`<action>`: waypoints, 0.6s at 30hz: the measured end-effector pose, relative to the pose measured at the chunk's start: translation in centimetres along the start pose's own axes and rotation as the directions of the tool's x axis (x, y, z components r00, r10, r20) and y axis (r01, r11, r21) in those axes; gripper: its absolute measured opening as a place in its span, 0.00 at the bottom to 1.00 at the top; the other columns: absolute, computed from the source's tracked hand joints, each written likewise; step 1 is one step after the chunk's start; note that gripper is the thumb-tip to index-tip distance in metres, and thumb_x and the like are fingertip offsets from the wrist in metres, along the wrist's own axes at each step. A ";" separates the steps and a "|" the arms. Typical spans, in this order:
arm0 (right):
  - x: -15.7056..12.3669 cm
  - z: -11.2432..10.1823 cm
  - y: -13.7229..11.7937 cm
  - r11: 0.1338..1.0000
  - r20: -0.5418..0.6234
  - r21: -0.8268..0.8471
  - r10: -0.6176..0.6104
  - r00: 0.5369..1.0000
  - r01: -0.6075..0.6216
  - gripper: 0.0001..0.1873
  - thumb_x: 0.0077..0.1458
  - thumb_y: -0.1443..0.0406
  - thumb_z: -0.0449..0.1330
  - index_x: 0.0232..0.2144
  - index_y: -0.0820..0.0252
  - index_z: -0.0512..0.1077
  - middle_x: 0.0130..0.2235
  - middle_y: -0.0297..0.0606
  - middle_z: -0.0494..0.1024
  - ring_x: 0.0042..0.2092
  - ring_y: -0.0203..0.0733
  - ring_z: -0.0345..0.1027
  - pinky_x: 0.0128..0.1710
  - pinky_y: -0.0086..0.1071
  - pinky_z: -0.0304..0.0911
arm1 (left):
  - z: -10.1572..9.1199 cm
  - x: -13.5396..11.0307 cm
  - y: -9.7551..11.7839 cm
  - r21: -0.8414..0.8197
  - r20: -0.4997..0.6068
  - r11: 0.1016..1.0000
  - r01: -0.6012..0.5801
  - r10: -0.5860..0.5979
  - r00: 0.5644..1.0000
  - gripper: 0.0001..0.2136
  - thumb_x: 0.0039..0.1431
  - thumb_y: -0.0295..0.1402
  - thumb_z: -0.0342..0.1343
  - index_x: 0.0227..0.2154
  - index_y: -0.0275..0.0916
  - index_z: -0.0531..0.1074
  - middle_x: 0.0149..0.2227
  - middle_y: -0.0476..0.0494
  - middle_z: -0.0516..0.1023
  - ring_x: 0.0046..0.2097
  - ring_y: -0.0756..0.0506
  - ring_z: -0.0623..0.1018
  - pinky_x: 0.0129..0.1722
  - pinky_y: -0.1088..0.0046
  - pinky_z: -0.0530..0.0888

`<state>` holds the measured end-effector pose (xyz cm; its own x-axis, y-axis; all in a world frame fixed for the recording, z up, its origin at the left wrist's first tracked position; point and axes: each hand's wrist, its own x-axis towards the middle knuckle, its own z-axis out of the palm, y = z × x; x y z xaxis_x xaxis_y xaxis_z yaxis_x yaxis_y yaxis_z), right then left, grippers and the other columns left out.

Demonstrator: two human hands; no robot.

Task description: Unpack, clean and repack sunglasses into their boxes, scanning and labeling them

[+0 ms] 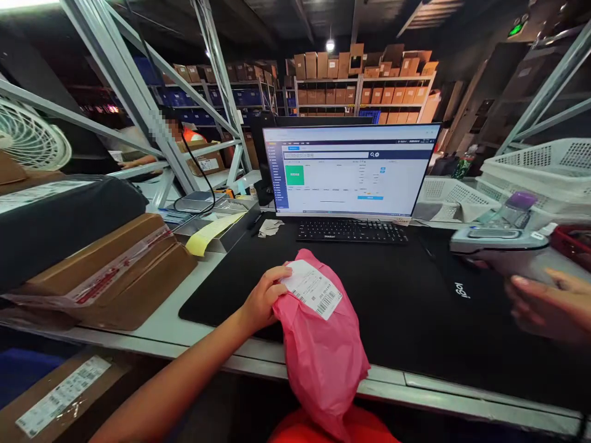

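Observation:
My left hand (264,299) is closed on the top edge of a pink plastic mailer bag (323,344), which hangs over the near edge of the black desk mat (415,295). A white barcode label (313,288) faces up on the bag. My right hand (549,301) at the right edge grips a grey handheld barcode scanner (501,245), blurred by motion, its head pointing left toward the bag.
A monitor (351,169) and black keyboard (351,231) stand behind the mat. Flattened cardboard boxes (115,271) and a label printer with yellow strip (215,231) lie at left. White plastic baskets (545,172) sit at right. Another person works behind the left racks.

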<state>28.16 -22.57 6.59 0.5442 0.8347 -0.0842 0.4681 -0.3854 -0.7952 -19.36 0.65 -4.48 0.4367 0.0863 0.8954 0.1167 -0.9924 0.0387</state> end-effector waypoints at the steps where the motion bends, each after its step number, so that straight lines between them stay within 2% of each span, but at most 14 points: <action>1: -1.4 1.3 -1.4 0.992 0.162 0.123 0.021 0.987 -0.041 0.30 0.41 0.35 0.65 0.22 0.54 0.70 0.23 0.41 0.74 0.28 0.46 0.72 0.31 0.36 0.71 | -0.7 -0.1 0.6 0.004 0.110 1.000 0.029 -0.029 0.994 0.10 0.59 0.31 0.59 0.43 0.41 0.70 0.50 0.39 0.77 0.51 0.40 0.79 0.61 0.45 0.70; 3: -4.1 3.9 -4.2 0.970 0.313 0.213 0.045 0.949 -0.116 0.31 0.33 0.40 0.73 0.33 0.53 0.76 0.34 0.46 0.81 0.38 0.53 0.76 0.35 0.38 0.73 | -2.1 -0.2 2.1 0.026 0.308 0.994 0.110 -0.112 0.945 0.20 0.59 0.30 0.57 0.55 0.39 0.66 0.53 0.35 0.77 0.57 0.37 0.75 0.67 0.36 0.56; 4: -5.2 5.0 -5.5 0.966 0.338 0.229 0.040 0.940 -0.124 0.32 0.31 0.43 0.74 0.36 0.53 0.77 0.37 0.47 0.82 0.40 0.55 0.76 0.36 0.39 0.74 | -2.5 -0.3 3.0 0.040 0.379 0.990 0.136 -0.141 0.915 0.24 0.59 0.28 0.55 0.59 0.38 0.63 0.55 0.34 0.76 0.60 0.37 0.73 0.68 0.36 0.53; 6: -6.5 6.8 -7.7 0.966 0.440 0.230 0.007 0.898 -0.121 0.29 0.35 0.48 0.74 0.39 0.54 0.77 0.39 0.45 0.82 0.40 0.55 0.75 0.37 0.40 0.74 | -3.0 -0.6 4.9 0.046 0.434 0.992 0.114 -0.122 0.893 0.26 0.60 0.24 0.53 0.62 0.37 0.62 0.55 0.35 0.77 0.60 0.39 0.72 0.68 0.42 0.58; 8: -6.5 8.3 -9.7 0.978 0.578 0.183 -0.027 0.816 -0.097 0.22 0.40 0.52 0.72 0.35 0.56 0.76 0.33 0.41 0.80 0.34 0.48 0.74 0.31 0.35 0.72 | -2.9 -1.1 6.5 0.032 0.393 0.999 0.031 -0.041 0.918 0.19 0.62 0.21 0.50 0.55 0.38 0.69 0.49 0.39 0.80 0.54 0.43 0.76 0.64 0.52 0.68; 10: -5.7 9.8 -11.5 0.995 0.671 0.096 -0.040 0.740 -0.033 0.18 0.42 0.53 0.70 0.32 0.58 0.74 0.29 0.35 0.76 0.29 0.40 0.70 0.27 0.30 0.68 | -2.5 -1.9 7.5 0.037 0.273 0.999 0.000 -0.010 0.962 0.11 0.65 0.22 0.49 0.43 0.38 0.74 0.40 0.43 0.81 0.46 0.45 0.78 0.56 0.60 0.74; 11: -5.1 10.5 -12.5 0.999 0.693 0.043 -0.039 0.720 0.013 0.18 0.43 0.53 0.69 0.32 0.58 0.72 0.28 0.34 0.75 0.27 0.38 0.68 0.25 0.28 0.66 | -2.3 -2.2 7.8 0.044 0.210 0.999 0.010 -0.019 0.978 0.09 0.66 0.23 0.48 0.39 0.38 0.73 0.36 0.43 0.81 0.42 0.46 0.78 0.52 0.62 0.76; 14: -4.2 12.9 -15.5 0.980 0.703 -0.120 -0.031 0.710 0.162 0.17 0.49 0.54 0.65 0.36 0.59 0.71 0.26 0.32 0.74 0.25 0.35 0.67 0.23 0.27 0.65 | -2.0 -3.0 8.2 0.055 0.104 0.998 0.006 -0.012 0.995 0.11 0.69 0.25 0.46 0.33 0.37 0.72 0.32 0.44 0.79 0.38 0.46 0.76 0.47 0.64 0.77; 18: -4.5 15.1 -17.9 0.920 0.709 -0.267 -0.015 0.705 0.288 0.11 0.51 0.60 0.63 0.34 0.61 0.71 0.24 0.33 0.74 0.23 0.36 0.68 0.18 0.24 0.60 | -2.0 -3.3 8.1 0.034 0.070 0.999 -0.006 0.004 0.998 0.11 0.69 0.25 0.46 0.34 0.36 0.73 0.32 0.44 0.80 0.39 0.47 0.76 0.45 0.65 0.77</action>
<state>6.81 -13.54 12.12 -0.1167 0.8733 -0.4729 0.7727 -0.2193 -0.5956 -21.67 -7.90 -6.24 0.4982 0.0886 0.8625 0.1440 -0.9894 0.0184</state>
